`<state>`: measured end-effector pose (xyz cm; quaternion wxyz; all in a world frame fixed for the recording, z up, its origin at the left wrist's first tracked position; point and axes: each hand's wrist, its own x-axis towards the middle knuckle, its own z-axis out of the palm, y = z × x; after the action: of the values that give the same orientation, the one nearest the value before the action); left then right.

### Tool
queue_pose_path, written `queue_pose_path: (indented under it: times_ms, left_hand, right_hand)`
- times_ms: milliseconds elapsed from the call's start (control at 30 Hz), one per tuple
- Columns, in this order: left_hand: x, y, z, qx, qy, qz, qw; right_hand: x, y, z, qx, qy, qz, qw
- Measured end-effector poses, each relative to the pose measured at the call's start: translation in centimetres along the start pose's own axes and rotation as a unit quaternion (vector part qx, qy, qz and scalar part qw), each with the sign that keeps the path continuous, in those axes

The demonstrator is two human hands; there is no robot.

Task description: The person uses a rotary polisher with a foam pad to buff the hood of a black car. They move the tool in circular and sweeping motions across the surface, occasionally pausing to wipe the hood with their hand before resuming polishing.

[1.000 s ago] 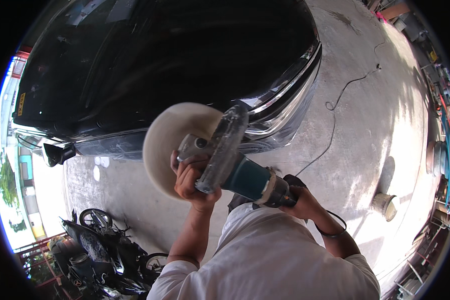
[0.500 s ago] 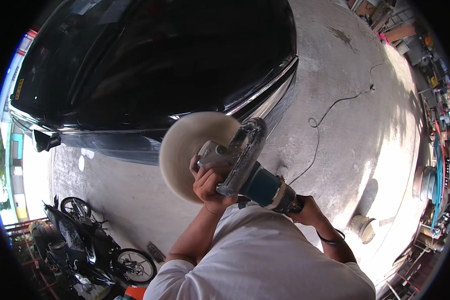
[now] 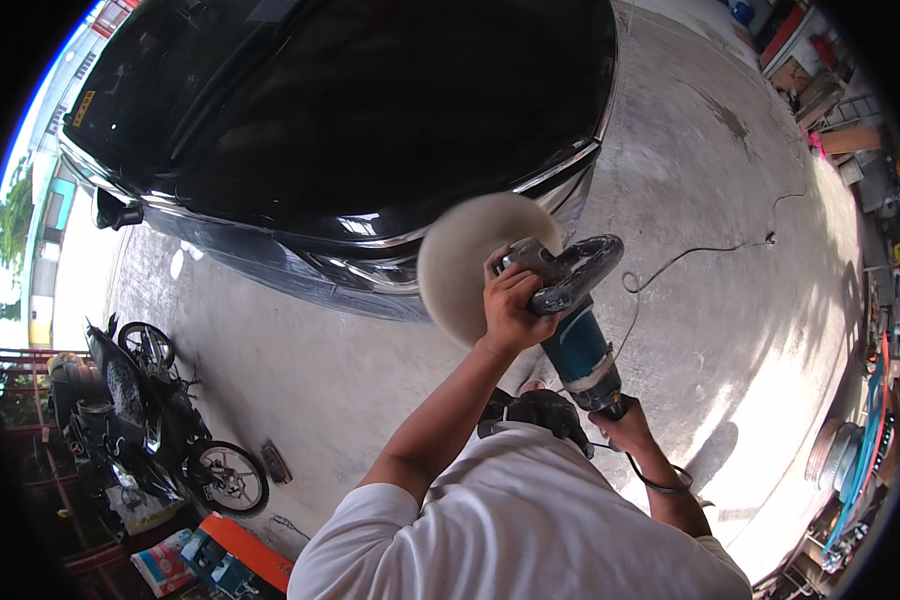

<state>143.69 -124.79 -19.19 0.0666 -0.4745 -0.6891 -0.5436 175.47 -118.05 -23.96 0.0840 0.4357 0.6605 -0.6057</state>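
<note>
A blue-green polisher point(image 3: 578, 345) with a big round off-white pad point(image 3: 467, 262) is held in front of me by both hands. My left hand point(image 3: 515, 308) is closed round its head, beside the black loop handle point(image 3: 592, 272). At the rear end, my right hand point(image 3: 625, 427) grips the polisher's dark tail. The pad looks smeared, as if turning. It overlaps the front corner of a shiny black car point(image 3: 370, 120), near the headlight; whether it touches the bodywork I cannot tell.
A dark motorcycle point(image 3: 140, 440) stands at the left, near an orange-and-teal object point(image 3: 235, 555). A thin cord point(image 3: 685, 255) lies across the concrete floor point(image 3: 690, 150) on the right. Tools, boards and round metal pieces point(image 3: 835, 450) line the right edge.
The polisher and both hands have moved to the right, the pad also slightly up, toward the car's front corner. The view has shifted, showing more of the floor on the left.
</note>
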Motion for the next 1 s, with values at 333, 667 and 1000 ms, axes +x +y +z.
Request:
queue_pose_path:
  times_ms: [333,667,1000]
  left_hand:
    - [-0.8,0.6,-14.6,0.199,0.109,0.005,0.974]
    - [3.0,-1.4,0.3,0.114,0.098,0.016,0.988]
    - [17.2,-3.7,26.9,0.014,0.01,0.014,1.0]
  right_hand:
    - [5.5,-6.6,8.2,-0.09,-0.117,-0.184,0.972]
    - [8.9,-6.3,-5.6,-0.119,-0.034,-0.148,0.981]
    - [17.3,-0.7,-23.3,0.126,0.002,0.006,0.992]
